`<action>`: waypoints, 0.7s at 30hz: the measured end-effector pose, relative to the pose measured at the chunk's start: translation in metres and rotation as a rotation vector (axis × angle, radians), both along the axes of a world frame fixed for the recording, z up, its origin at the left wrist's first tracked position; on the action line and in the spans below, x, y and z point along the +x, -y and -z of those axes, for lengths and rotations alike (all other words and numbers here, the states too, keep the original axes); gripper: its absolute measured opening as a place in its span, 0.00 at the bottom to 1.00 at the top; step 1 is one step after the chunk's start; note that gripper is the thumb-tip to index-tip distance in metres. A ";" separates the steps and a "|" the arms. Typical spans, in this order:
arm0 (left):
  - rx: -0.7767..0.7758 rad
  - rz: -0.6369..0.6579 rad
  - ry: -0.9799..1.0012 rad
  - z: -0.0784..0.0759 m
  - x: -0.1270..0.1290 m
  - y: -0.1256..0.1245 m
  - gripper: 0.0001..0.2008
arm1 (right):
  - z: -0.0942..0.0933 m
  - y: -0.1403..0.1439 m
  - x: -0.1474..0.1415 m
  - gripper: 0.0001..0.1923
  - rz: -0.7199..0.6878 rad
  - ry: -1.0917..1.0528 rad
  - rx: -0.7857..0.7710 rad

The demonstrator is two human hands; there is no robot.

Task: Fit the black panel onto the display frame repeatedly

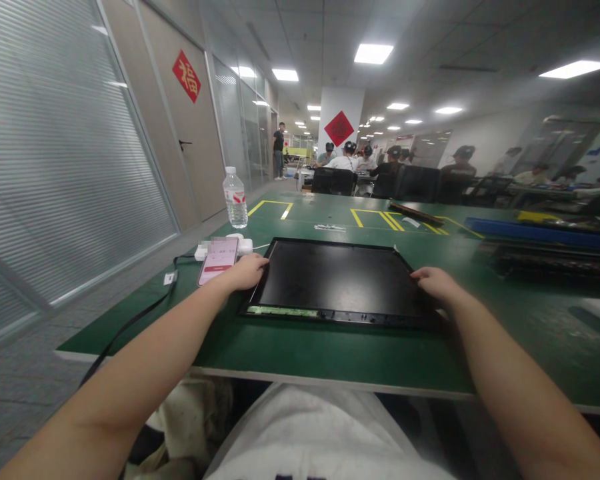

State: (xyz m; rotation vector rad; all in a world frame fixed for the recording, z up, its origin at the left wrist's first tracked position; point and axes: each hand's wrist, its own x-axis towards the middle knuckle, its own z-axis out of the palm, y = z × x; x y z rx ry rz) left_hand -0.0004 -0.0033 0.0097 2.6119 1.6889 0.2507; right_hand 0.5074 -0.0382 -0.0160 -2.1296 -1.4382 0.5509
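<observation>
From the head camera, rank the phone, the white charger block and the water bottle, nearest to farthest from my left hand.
Measured from the left hand:
1. Phone, right beside it on its left.
2. White charger block, just behind the phone.
3. Water bottle, farther back on the green table.

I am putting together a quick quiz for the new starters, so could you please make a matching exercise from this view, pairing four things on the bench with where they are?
Things:
1. left hand
2. right hand
3. water bottle
4. phone

Places:
A. far left part of the green table, standing upright
B. on the right edge of the black panel
C. lying just left of the panel, screen lit
D. on the panel's left edge

Pairs: 1-D, 2-B, 3-A, 4-C
</observation>
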 end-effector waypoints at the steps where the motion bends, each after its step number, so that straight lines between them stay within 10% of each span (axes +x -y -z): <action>1: -0.004 0.011 0.002 0.000 -0.001 0.000 0.24 | 0.000 0.000 0.000 0.25 0.003 0.005 0.000; 21: -0.030 -0.012 -0.030 -0.003 0.004 0.006 0.24 | 0.001 -0.002 0.001 0.21 0.019 0.048 0.010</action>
